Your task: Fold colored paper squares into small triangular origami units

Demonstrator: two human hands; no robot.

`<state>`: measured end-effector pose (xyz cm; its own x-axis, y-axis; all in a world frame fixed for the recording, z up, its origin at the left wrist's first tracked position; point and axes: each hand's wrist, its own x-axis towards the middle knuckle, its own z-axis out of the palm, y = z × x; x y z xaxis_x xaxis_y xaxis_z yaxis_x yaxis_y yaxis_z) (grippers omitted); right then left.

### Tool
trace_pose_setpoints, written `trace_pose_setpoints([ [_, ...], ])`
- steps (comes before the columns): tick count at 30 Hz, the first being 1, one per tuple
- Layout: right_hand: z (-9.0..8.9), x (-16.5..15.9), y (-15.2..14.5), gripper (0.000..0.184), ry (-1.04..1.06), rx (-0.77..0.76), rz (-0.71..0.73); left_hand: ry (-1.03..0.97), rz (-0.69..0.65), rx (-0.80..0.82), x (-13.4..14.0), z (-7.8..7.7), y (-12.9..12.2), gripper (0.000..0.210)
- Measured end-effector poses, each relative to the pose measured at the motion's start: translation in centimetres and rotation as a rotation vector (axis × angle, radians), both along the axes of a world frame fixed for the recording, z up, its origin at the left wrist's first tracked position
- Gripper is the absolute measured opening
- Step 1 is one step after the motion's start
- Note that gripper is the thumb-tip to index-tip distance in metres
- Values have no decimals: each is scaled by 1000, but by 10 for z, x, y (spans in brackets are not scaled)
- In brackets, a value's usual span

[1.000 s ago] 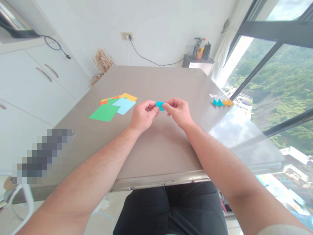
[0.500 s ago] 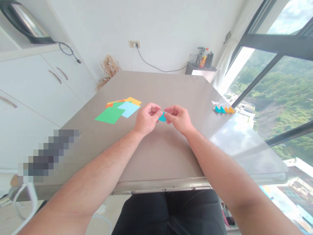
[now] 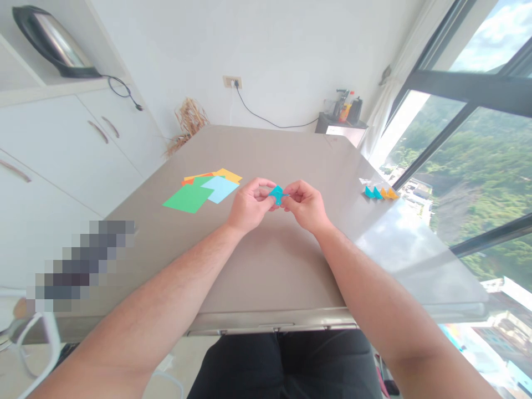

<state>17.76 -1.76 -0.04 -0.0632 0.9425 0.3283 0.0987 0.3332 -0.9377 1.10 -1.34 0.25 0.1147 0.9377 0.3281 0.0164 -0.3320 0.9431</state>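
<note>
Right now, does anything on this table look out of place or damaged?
Nothing visible looks spilled or torn. The loose sheets left of your left hand overlap at uneven angles, while the folded pieces sit in a tidy row. A pixelated patch hides part of the table at left.

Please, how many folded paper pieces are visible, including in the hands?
5. The held piece is between the left hand and right hand. Farther right on the table, lined up: first blue piece, second blue piece, first orange piece, second orange piece. The hands may hide more.
</note>
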Motion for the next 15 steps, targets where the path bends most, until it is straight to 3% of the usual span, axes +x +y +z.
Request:
trace_pose_setpoints([
  [6,4,4,-1,14,-1,-14,131,-17,-33,25,-1,-4,3,21],
  [15,6,4,-1,9,57,40,104,-146,-45,-79,2,4,-3,19],
])
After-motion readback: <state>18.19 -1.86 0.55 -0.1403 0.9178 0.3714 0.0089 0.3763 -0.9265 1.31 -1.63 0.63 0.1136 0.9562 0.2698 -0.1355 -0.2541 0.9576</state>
